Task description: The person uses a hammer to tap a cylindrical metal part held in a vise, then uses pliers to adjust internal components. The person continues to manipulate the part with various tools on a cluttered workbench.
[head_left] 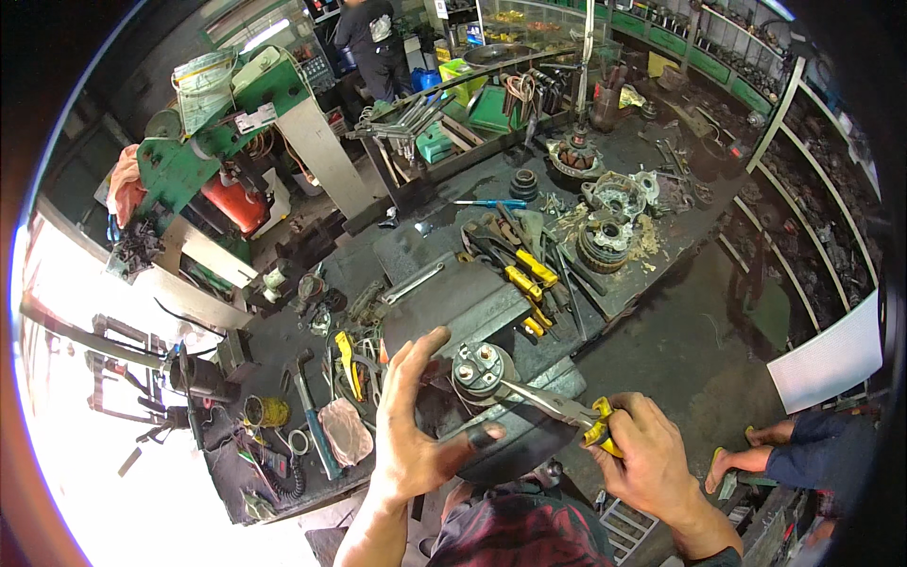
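Observation:
A round metal part with several round holes in its top face stands at the near edge of the workbench. My left hand is beside it on the left, thumb and fingers spread; the thumb tip looks blackened. My right hand is closed around the yellow handles of a pair of pliers. The jaws point left and reach the lower right side of the metal part. Whether they grip it, I cannot tell.
Several yellow-handled tools, a wrench and a blue-handled hammer lie on the bench. Greasy gear parts sit farther right. A person stands at the back; another person's legs show at right.

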`<action>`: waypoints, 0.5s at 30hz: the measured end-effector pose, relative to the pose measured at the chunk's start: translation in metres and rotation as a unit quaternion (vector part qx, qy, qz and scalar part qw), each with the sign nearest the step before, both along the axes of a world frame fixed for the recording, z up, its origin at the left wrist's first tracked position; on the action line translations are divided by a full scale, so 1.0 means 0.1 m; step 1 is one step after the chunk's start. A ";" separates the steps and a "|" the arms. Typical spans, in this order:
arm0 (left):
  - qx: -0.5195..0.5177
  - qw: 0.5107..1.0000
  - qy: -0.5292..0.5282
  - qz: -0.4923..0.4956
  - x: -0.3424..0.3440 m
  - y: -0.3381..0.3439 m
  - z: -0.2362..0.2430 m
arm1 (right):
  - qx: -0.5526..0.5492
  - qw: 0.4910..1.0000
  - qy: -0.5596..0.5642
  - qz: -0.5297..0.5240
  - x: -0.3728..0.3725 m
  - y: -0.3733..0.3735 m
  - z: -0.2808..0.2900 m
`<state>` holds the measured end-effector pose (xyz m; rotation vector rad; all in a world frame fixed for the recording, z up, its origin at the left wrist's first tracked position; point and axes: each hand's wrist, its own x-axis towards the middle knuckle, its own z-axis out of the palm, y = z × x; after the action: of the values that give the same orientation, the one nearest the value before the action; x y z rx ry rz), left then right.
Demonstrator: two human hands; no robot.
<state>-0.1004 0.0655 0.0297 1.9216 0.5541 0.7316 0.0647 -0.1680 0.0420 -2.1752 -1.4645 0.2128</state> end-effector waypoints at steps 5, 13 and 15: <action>0.054 0.997 0.013 -0.047 0.11 0.16 -0.01 | -0.062 0.995 -0.081 -0.014 -0.11 0.08 0.11; 0.152 0.982 -0.028 -0.113 0.20 0.30 -0.03 | -0.049 0.969 -0.239 -0.025 -0.22 0.15 0.19; 0.166 0.978 -0.019 -0.124 0.22 0.32 -0.03 | -0.054 0.966 -0.250 -0.026 -0.23 0.16 0.19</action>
<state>-0.0789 0.0974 0.0265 2.2294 0.1665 0.7313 0.0415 -0.1520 0.0611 -2.4715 -1.6822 -0.3069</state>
